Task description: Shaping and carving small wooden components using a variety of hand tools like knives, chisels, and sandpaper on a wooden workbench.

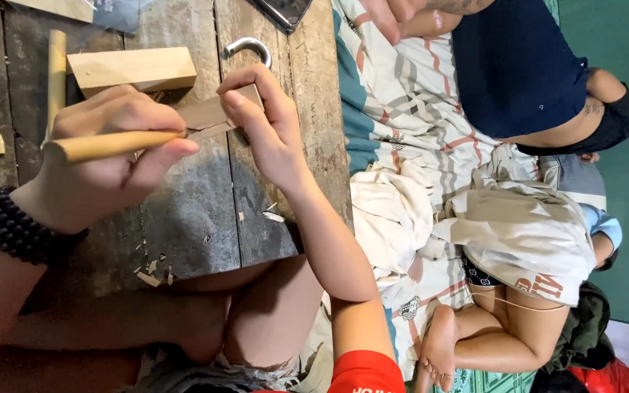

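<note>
Our left hand [100, 171], nearest us, is fisted around a wooden-handled carving tool [114, 144], its tip meeting the small wood piece [209, 116]. Our right hand [267, 124] pinches that piece to steady it, just below the pale wooden block [132, 69] on the workbench [205, 211]

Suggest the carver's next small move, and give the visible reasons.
Probably a short push of the tool along the wood piece: the left hand has its tip against the piece, the right hand pinches the piece steady, and chips lie below.
</note>
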